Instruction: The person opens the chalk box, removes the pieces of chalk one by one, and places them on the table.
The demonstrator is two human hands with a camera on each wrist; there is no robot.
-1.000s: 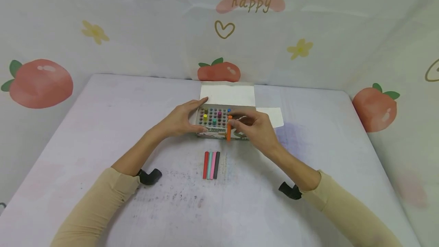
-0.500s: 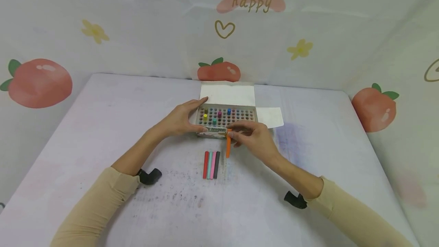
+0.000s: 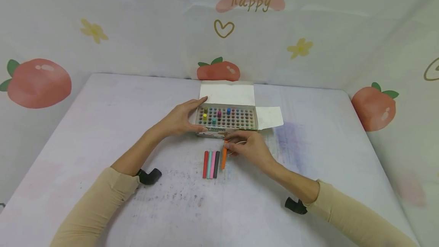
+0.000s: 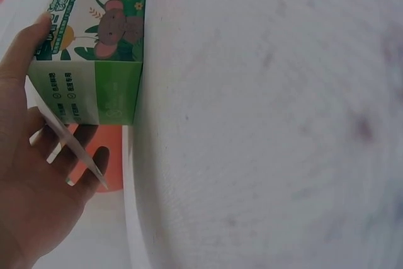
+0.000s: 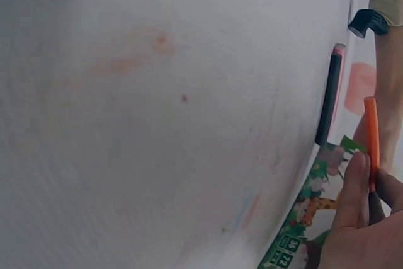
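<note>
My right hand [image 3: 252, 148] pinches an orange chalk stick [image 3: 224, 160] near its top end, in front of the box. The stick hangs almost upright, just right of a row of red [image 3: 205, 165], turquoise, pink and dark grey [image 3: 217, 165] chalk sticks lying side by side. My left hand [image 3: 179, 119] holds the left end of the chalk box [image 4: 119, 92], thumb on the front wall and fingers behind. Inside the box is a grid of holes [image 3: 245, 116]; several sticks stand in it, among them a blue one [image 3: 228, 111] and a yellow one [image 3: 204, 116].
The box's white lid [image 3: 227, 92] is folded back, and a side flap [image 3: 269, 117] sticks out on the right. A printed cloth [image 3: 154, 29] hangs behind the table [image 3: 130, 102]. Coloured smudges mark the tabletop.
My right hand has brought the orange chalk stick from the box's front edge down toward me and slightly left, beside the lying row. The left hand and the box have stayed put.
</note>
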